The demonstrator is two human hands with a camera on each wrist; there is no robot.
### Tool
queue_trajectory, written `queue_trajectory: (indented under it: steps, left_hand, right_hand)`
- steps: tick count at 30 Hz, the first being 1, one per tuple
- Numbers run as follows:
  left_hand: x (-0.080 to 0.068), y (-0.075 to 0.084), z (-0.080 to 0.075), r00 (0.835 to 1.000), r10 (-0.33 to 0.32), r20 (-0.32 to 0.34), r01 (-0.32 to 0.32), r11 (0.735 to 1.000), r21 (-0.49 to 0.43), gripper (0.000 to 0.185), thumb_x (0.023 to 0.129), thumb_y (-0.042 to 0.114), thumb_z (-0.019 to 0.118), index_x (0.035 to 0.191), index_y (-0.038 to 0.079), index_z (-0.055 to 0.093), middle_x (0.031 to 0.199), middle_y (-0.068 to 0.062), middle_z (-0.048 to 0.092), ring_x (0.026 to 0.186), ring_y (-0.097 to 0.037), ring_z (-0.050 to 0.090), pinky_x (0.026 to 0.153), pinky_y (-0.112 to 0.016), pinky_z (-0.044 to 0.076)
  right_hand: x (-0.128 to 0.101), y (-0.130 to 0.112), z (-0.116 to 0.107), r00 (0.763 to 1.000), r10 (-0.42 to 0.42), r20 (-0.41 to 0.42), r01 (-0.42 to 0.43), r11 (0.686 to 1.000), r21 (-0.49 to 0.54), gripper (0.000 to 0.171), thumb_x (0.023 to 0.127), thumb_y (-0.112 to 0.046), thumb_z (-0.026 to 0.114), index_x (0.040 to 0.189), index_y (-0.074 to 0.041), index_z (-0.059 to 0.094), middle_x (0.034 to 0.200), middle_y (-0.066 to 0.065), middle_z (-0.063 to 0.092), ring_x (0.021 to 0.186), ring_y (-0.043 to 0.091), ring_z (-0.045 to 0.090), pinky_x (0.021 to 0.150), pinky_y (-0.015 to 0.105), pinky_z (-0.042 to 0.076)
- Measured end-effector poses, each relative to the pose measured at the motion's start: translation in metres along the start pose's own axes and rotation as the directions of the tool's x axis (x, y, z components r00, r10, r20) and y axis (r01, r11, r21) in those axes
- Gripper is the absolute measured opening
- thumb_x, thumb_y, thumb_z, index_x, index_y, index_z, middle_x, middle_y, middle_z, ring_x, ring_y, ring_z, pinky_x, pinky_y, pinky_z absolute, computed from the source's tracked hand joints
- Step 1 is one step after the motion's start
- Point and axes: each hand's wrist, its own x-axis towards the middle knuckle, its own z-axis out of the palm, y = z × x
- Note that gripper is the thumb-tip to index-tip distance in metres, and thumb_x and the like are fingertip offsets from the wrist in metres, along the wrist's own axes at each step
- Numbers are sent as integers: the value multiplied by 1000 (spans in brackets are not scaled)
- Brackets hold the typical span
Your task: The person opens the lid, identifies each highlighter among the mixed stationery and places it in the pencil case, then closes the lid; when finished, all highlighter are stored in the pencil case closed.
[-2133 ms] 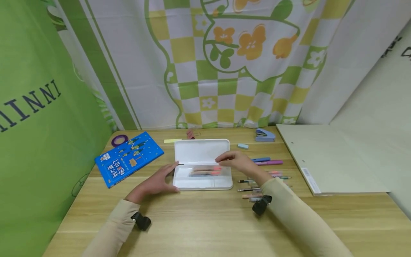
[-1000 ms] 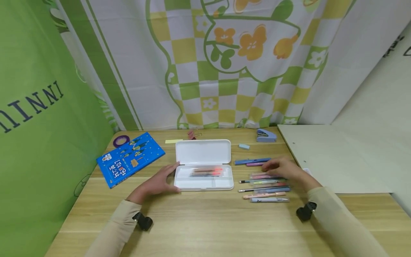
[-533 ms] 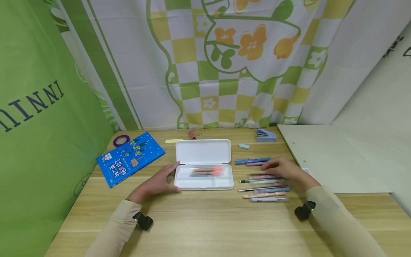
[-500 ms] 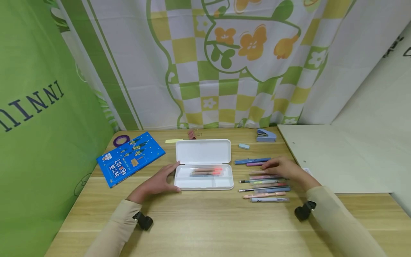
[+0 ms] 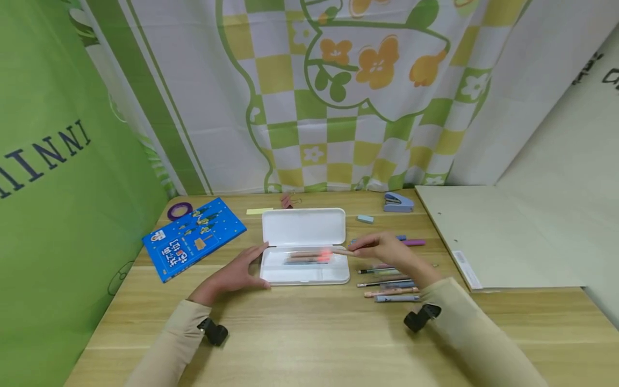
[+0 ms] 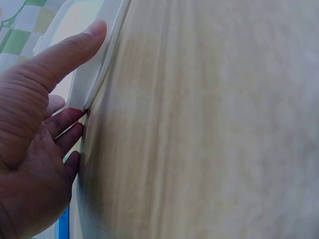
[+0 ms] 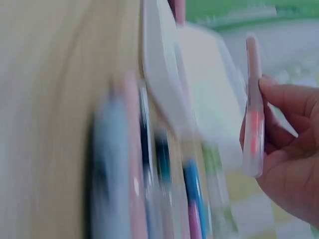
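A white pencil case point(image 5: 292, 275) lies with its lid point(image 5: 304, 227) raised; several pens point(image 5: 307, 258) with orange-red parts are in its rear compartment. My left hand point(image 5: 238, 270) rests against the case's left side, thumb at the front corner and fingertips near the hinge. In the left wrist view the thumb stretches straight along the rim. My right hand point(image 5: 384, 252) pinches a pale pink highlighter-like pen point(image 7: 254, 104) with a clear, orange-red end between thumb and fingers. It holds this pen over the right edge of the case.
Several pens and pencils point(image 5: 390, 293) lie right of the case, with a purple pen point(image 5: 415, 242) behind. At the back are an eraser point(image 5: 365, 219), stapler point(image 5: 398, 202) and binder clip point(image 5: 287, 201). A blue book point(image 5: 193, 239) and purple tape roll point(image 5: 179, 210) lie left; a large board point(image 5: 503, 242) lies right.
My right hand went from the case to the pens on the right, picked up a pen and came back left to the case with it. The left hand stays at the case.
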Motion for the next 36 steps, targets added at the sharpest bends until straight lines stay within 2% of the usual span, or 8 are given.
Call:
queue_trajectory:
  steps: [3,6,10,13,19,28,32,36]
  left_hand:
    - [0,-1,0,1000,-9,2,9,1000,0,106,72,45,80,152,13,18,152,-17,25,139,-37,21,110,-55,22]
    - [1,-2,0,1000,-4,0,4,1000,-5,106,72,45,80,152,13,19,152,-17,26,138,-38,22,110,-56,22]
    - [1,-1,0,1000,4,-1,-4,1000,-11,105,72,45,79,152,12,19,151,-18,26,138,-38,22,109,-57,23]
    - [1,-2,0,1000,8,3,-8,1000,-10,105,72,47,79,152,13,19,152,-17,26,138,-38,22,109,-57,23]
    - [1,-5,-1,1000,21,3,-21,1000,0,107,72,48,78,152,14,18,152,-18,25,138,-38,21,109,-57,23]
    - [1,-5,-1,1000,29,0,-29,1000,10,106,72,46,79,152,12,18,151,-19,26,138,-38,22,109,-56,24]
    - [1,-4,0,1000,29,-3,-29,1000,13,106,72,46,79,152,11,19,151,-19,26,138,-39,22,109,-57,24]
    - [1,-5,0,999,36,-7,-36,999,17,105,73,45,79,152,10,19,151,-19,27,137,-40,23,108,-57,24]
  right_hand:
    - [13,-13,29,999,-24,41,24,1000,2,19,90,-11,64,105,-4,72,112,12,66,100,21,60,83,37,52]
    - [28,-23,57,990,-110,85,114,992,-49,16,89,-8,64,102,-3,73,105,11,69,97,20,61,80,32,52]
    - [46,-33,87,968,-221,117,238,957,-164,12,86,-6,68,95,-2,75,102,10,71,100,21,64,80,24,50]
    - [57,-36,104,958,-262,119,283,933,-223,11,84,-4,69,93,-2,76,100,10,71,100,21,65,83,22,50]
    - [69,-28,122,951,-294,91,308,907,-288,8,83,-2,69,87,-4,76,91,7,72,90,18,65,80,21,49]
    - [65,-27,134,925,-369,93,377,856,-354,6,81,0,70,82,-1,75,85,7,70,84,19,63,77,23,49]
    - [61,-28,136,942,-324,88,334,874,-353,5,82,-2,70,83,-3,75,88,5,70,90,19,63,82,24,48]
    - [57,-28,127,966,-245,81,258,935,-243,8,84,-5,69,89,-3,75,103,9,70,110,24,60,95,28,46]
